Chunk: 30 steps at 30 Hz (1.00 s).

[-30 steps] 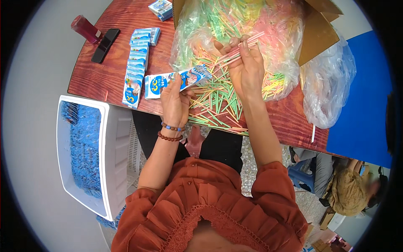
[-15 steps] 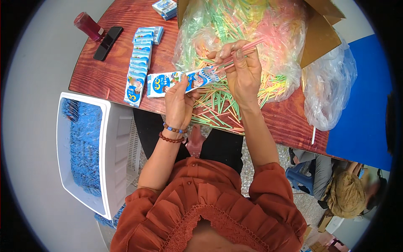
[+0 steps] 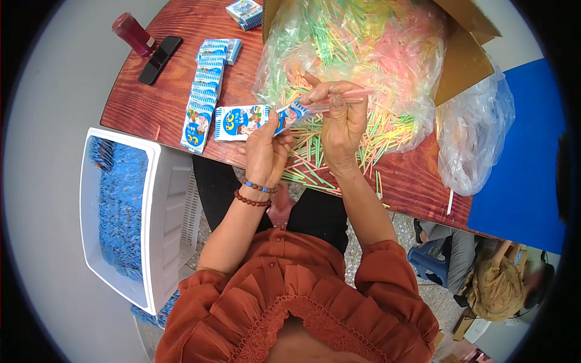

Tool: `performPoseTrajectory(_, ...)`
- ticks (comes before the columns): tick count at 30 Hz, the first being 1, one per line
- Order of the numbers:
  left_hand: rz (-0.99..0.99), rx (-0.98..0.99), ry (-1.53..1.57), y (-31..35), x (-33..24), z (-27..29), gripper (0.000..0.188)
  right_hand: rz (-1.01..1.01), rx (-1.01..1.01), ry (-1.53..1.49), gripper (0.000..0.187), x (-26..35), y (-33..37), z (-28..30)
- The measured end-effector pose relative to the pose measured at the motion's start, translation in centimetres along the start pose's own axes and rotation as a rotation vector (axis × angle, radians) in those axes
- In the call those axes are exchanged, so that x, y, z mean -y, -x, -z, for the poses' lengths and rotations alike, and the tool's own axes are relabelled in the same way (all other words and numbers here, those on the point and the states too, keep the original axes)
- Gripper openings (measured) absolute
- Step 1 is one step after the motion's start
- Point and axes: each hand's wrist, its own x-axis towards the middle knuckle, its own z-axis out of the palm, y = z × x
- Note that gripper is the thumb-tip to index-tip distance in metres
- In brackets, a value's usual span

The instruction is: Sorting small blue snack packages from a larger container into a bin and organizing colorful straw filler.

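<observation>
My left hand (image 3: pixel 266 148) pinches a blue-and-white printed packet (image 3: pixel 242 123) between thumb and fingers, just above the table's near edge. A second packet (image 3: pixel 292 115) of the same kind slants from under that thumb toward my right hand. In my right hand (image 3: pixel 344 130), thumb and fingers close on a few thin pink straws (image 3: pixel 358 94), which lie nearly level. Their left ends are at the slanting packet's end; I cannot tell how far inside they reach. Below both hands, loose straws (image 3: pixel 313 154) in pink, green and yellow cover the table.
Overlapping packets (image 3: pixel 204 91) form a column at left, near a phone (image 3: pixel 160 59), a red bottle (image 3: pixel 134 35) and a packet stack (image 3: pixel 245 13). Behind are a straw-filled clear bag (image 3: pixel 363 54) and cardboard box (image 3: pixel 463 66). A white bin (image 3: pixel 156 230) holds blue packets; a person (image 3: pixel 499 284) sits lower right.
My right hand has moved slightly down and left, and the straws in it have turned from slanting up to nearly level. My left hand has shifted a little right with the packets.
</observation>
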Motion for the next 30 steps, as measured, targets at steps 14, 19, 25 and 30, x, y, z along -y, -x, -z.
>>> performPoseTrajectory(14,-0.076,0.039,0.035,-0.5,0.9,-1.1,0.020,-0.075,-0.013,0.241,0.021,-0.4,0.2,-0.7)
performPoseTrajectory(19,-0.050,0.038,0.068,-0.8,1.0,-1.2,0.021,-0.144,-0.144,0.099,0.022,-0.1,0.4,-0.6)
performPoseTrajectory(25,0.072,0.029,0.144,-1.1,1.3,-0.2,0.021,0.012,-0.057,0.144,0.034,-1.2,1.2,0.3)
performPoseTrajectory(30,0.059,0.051,0.110,-0.8,1.3,-0.9,0.021,-0.016,0.033,0.259,0.029,-0.9,1.1,1.0)
